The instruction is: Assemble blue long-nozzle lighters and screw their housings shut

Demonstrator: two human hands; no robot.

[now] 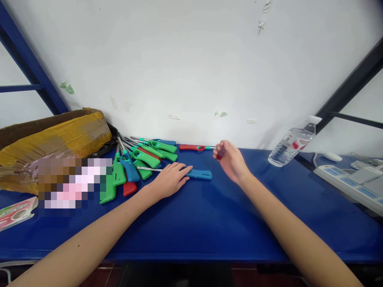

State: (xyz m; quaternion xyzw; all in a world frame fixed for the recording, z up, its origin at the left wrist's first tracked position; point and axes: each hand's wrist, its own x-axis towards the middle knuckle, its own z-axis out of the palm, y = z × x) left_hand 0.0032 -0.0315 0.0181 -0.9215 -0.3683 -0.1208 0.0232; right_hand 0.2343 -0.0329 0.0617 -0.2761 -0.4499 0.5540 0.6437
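Note:
A blue long-necked lighter (199,173) lies on its side on the blue table, its metal tube pointing left. My left hand (171,178) lies over its middle, fingers closed on it and pressing it to the tabletop. Just off the lighter's right end, my right hand (231,159) is raised with its fingers pinched round a small screwdriver (219,157) with a translucent red handle. The thin shaft slants down towards the lighter's end; whether its tip touches is too fine to tell. Behind them lies a red lighter (193,147), its tube end partly hidden by my right hand.
Several green, blue and red lighters (146,157) are heaped on the left. Beyond them stands an open cardboard box (60,135) with yellow tape. On the right are a water bottle (291,143) and a white power strip (344,183). A white wall (191,71) borders the back.

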